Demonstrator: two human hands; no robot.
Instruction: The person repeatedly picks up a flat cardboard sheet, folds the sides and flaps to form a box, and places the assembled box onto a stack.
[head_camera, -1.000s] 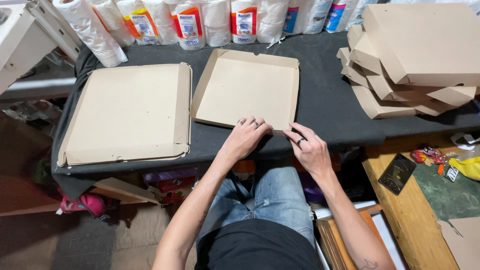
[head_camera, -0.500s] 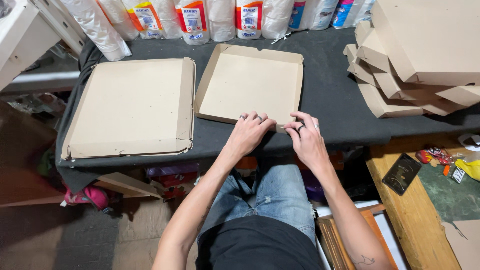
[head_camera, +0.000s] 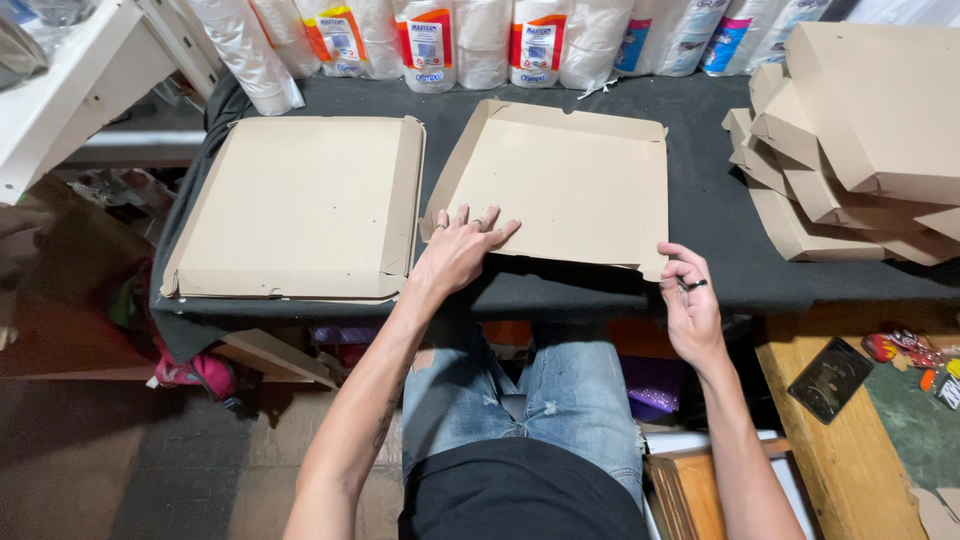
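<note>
A: Start nearest you. What are your hands doing?

B: My left hand (head_camera: 462, 243) lies flat on the near left corner of the half-folded box (head_camera: 565, 185), fingers spread, grip open, just pressing down. My right hand (head_camera: 690, 305) is at the near right corner, grip loosely curled at the edge flap; I can't tell whether it truly pinches the card.

A: What has just changed?

B: A moment ago both hands sat close together at the middle of the near edge. They have since slid apart to the two corners. I'd judge the near flap is being worked along its length.

A: And where does the box sit?

B: At twelve o'clock from me, on the dark surface (head_camera: 710, 215), its far and left walls already raised.

A: What else is around?

B: At ten o'clock a finished flat box (head_camera: 300, 205), just beside mine. At two o'clock a pile of folded boxes (head_camera: 850, 150). Farther off, along the back at twelve, a row of wrapped paper rolls (head_camera: 480, 40). A wooden bench (head_camera: 850, 440) at four o'clock carries a small dark card.

A: Anything in the way?

B: Nothing touches my box; the neighbours stand near but apart.
</note>
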